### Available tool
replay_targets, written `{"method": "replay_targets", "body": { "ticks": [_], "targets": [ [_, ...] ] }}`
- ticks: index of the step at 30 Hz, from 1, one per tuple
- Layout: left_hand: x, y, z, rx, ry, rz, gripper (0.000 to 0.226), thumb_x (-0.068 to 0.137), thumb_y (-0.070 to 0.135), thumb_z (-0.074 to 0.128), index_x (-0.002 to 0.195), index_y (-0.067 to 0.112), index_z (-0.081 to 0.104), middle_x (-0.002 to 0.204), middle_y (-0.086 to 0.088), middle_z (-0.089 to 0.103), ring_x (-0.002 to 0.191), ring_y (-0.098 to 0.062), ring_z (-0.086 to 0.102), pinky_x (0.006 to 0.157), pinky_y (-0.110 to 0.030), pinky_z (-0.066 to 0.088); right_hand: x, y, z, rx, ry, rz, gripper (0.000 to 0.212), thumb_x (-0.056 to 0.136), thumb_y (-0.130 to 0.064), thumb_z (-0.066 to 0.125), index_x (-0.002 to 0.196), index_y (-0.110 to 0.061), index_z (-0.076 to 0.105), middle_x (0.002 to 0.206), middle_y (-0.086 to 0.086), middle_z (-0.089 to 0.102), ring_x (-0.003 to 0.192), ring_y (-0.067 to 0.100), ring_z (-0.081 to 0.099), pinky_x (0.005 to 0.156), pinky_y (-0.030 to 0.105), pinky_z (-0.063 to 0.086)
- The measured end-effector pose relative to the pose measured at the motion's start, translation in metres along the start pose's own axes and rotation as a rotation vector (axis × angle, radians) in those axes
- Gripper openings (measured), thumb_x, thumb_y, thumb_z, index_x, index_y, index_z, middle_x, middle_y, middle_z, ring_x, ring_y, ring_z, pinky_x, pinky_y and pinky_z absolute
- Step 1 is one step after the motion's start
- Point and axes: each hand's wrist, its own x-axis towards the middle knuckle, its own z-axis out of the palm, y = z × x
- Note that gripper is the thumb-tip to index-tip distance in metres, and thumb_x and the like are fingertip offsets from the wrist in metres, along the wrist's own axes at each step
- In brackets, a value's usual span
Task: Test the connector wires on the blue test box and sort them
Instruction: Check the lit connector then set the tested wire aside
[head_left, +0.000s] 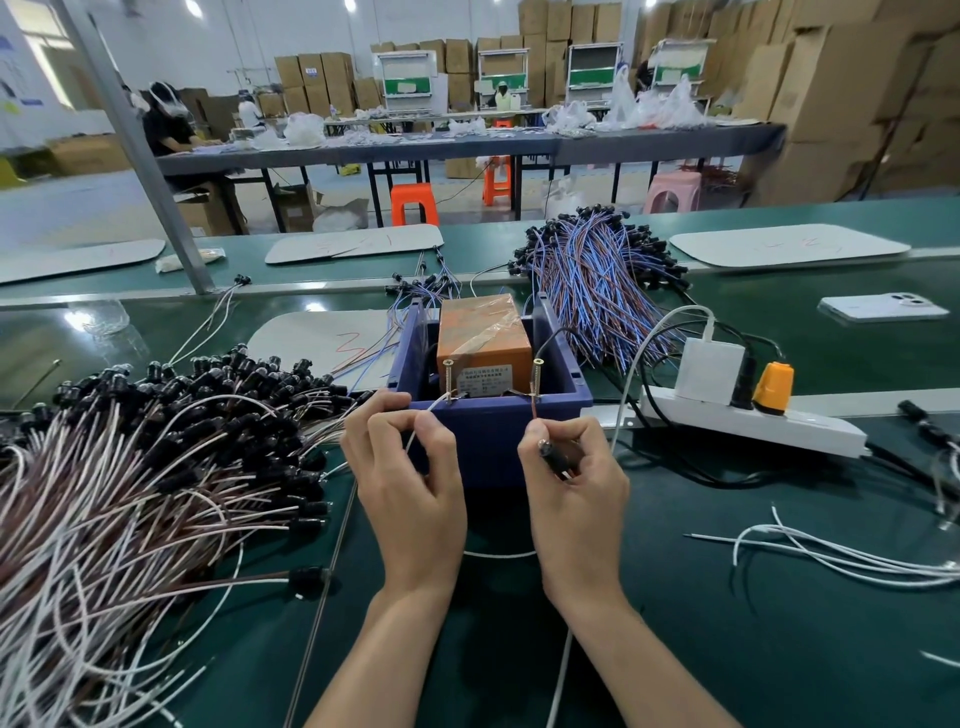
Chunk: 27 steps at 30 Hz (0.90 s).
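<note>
1. left hand (410, 467) pinches the thin white lead (415, 431), tip at the left brass screw (449, 379) on the blue plastic test box (493, 421).
2. right hand (574, 478) pinches the brown lead (532, 408) and black connector plug (553, 452), tip at the right brass screw (537, 376).
3. judgement: press both bare tips firmly, steady; avoid bridging screws.
</note>
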Motion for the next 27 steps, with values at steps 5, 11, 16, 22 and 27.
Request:
{"method": "replay_targets", "body": {
  "ticks": [5,11,16,22,27],
  "targets": [
    [0.0007,-0.0005,-0.0001,0.001,-0.01,0.001,0.01,0.1,0.025,0.049,0.091,0.024,0.047,0.115,0.002,0.05,0.114,-0.018,0.047,0.094,-0.029,0.041,0.0083,0.0007,-0.0022,0.066,0.095,0.063,0.019,0.084,-0.046,0.064,0.077,-0.028,0.061,0.063,-0.019,0.061,0.054,-0.004,0.048,0.052,0.007,0.038],
    [0.0008,-0.0014,-0.0011,-0.002,0.003,0.003,0.01,0.1,0.025,0.048,0.091,0.023,0.046,0.113,0.001,0.051,0.113,-0.017,0.046,0.092,-0.043,0.045,0.0061,0.0,-0.0008,0.041,0.091,0.026,0.017,0.083,-0.046,0.063,0.078,-0.03,0.061,0.066,-0.021,0.064,0.057,-0.005,0.052,0.055,0.005,0.039],
    [0.0016,0.0017,-0.0015,-0.003,0.016,-0.014,0.009,0.101,0.024,0.046,0.093,0.023,0.046,0.111,0.003,0.052,0.11,-0.016,0.047,0.091,-0.029,0.042,0.0047,0.0009,-0.0006,0.032,0.049,0.016,0.016,0.085,-0.047,0.063,0.08,-0.031,0.062,0.066,-0.02,0.064,0.057,-0.004,0.054,0.056,0.007,0.04],
    [0.0032,0.0044,-0.0025,-0.024,0.029,-0.021,0.006,0.102,0.02,0.043,0.096,0.018,0.046,0.108,0.001,0.054,0.104,-0.016,0.049,0.09,-0.016,0.034,0.0005,0.0015,0.0014,0.001,-0.066,-0.017,0.012,0.085,-0.043,0.064,0.08,-0.032,0.061,0.062,-0.016,0.062,0.054,0.0,0.051,0.055,0.009,0.038],
    [0.0033,0.0044,-0.0034,-0.02,0.012,-0.028,0.008,0.101,0.024,0.046,0.094,0.019,0.046,0.108,0.0,0.054,0.105,-0.016,0.049,0.089,-0.016,0.035,0.0024,0.0009,-0.0008,0.01,0.007,-0.003,0.015,0.086,-0.048,0.062,0.082,-0.034,0.061,0.067,-0.016,0.063,0.058,-0.001,0.052,0.057,0.009,0.04]
  ]
}}
